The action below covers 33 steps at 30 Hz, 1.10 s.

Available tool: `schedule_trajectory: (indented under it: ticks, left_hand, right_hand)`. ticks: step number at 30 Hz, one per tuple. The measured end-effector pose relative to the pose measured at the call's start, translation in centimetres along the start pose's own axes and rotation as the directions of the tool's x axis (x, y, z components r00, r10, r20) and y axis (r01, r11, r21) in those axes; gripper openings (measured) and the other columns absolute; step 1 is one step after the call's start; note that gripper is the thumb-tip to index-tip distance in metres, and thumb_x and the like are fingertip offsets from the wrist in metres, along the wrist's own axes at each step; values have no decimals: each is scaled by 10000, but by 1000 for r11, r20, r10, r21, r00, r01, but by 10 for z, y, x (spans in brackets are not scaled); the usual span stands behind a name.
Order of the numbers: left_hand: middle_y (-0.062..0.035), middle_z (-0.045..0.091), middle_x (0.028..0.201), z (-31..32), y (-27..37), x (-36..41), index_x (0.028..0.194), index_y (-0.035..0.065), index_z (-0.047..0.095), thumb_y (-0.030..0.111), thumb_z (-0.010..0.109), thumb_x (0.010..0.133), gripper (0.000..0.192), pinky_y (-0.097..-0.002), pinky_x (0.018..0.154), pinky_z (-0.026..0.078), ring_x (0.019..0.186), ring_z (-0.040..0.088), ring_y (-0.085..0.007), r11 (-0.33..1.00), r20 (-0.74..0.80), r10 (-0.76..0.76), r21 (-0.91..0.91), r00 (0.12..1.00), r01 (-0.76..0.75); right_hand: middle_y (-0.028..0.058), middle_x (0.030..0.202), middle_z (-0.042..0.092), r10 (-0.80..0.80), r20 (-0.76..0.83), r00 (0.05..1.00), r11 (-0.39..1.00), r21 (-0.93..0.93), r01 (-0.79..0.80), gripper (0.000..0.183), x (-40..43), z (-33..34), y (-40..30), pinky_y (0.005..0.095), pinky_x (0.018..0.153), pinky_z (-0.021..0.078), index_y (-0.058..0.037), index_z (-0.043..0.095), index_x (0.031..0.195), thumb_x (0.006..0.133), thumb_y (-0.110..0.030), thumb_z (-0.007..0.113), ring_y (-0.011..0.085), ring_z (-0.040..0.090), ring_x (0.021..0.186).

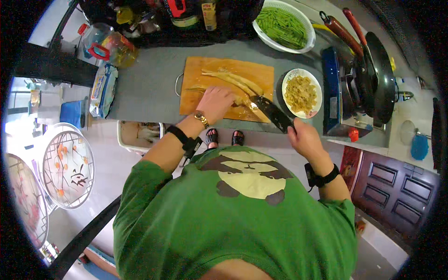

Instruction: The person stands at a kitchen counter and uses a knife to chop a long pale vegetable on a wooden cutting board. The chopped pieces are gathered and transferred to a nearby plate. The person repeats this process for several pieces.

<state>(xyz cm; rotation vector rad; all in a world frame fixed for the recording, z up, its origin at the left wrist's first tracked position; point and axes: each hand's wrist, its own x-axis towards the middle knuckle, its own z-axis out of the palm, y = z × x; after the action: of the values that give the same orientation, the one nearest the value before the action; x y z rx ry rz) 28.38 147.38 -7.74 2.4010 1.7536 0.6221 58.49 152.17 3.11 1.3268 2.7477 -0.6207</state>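
Observation:
My right hand (305,135) grips the handle of a dark-bladed kitchen knife (274,114), whose blade reaches over the right part of a wooden cutting board (196,66). My left hand (216,102) lies on the board, fingers bent over pale yellowish vegetable strips (241,101), close to the knife's tip; the fingertips partly hide them. Long pale strips (234,79) of the same kind lie diagonally beyond both hands. To the right of the board stands a white plate (317,105) of chopped yellowish pieces (300,93).
A white basket (311,42) of cut green beans (281,28) stands at the back right. The gas stove (332,94) holds a wok (383,80) at right. Oil bottles (120,49) and a wipes pack (104,90) are at left. A bin (123,136) sits below the counter edge.

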Motion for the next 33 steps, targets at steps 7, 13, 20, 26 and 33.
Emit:
schedule_trajectory:
  ticks: [7, 13, 20, 26, 33]
  left_hand:
    - [-64, 594, 989, 2, 1, 11, 1006, 116, 588, 198, 594, 761, 258, -424, 818, 426, 958, 553, -277, 993, 139, -34, 121, 990, 17]
    - [-47, 581, 915, -4, 7, 27, 946, 121, 608, 170, 586, 772, 182, -403, 795, 422, 922, 553, -248, 991, 221, 97, 66, 970, -114]
    - [-94, 567, 1033, 10, 13, 61, 947, 116, 599, 168, 584, 770, 185, -401, 844, 425, 981, 541, -290, 980, 51, 198, 4, 979, -198]
    - [-114, 516, 1219, 20, 1, 74, 1057, 115, 593, 214, 599, 799, 277, -441, 979, 361, 1152, 468, -312, 974, 92, 221, 19, 971, -224]
    - [-122, 509, 1225, 2, -6, 73, 1188, 118, 530, 261, 691, 751, 487, -437, 997, 352, 1163, 461, -310, 999, 318, 37, -6, 947, -38]
  right_hand:
    - [241, 688, 556, 214, -187, 959, 968, 171, -183, 182, -28, 8, 13, 492, 569, 407, -11, 456, 816, 845, -157, 560, 447, 539, 676]
    - [233, 676, 549, 278, -241, 930, 949, 221, -226, 202, -40, 24, 22, 471, 555, 407, -9, 445, 814, 850, -167, 565, 441, 534, 658]
    - [215, 692, 573, 296, -238, 925, 942, 234, -241, 224, -37, 32, 27, 508, 573, 441, -38, 455, 830, 861, -234, 558, 434, 570, 662]
    - [217, 721, 570, 283, -244, 928, 941, 256, -220, 225, -34, 36, 31, 501, 587, 447, -37, 461, 834, 859, -237, 561, 429, 568, 682]
    - [228, 753, 587, 340, -179, 923, 918, 275, -284, 245, -28, 28, 28, 512, 608, 448, -23, 476, 866, 869, -259, 541, 442, 572, 702]
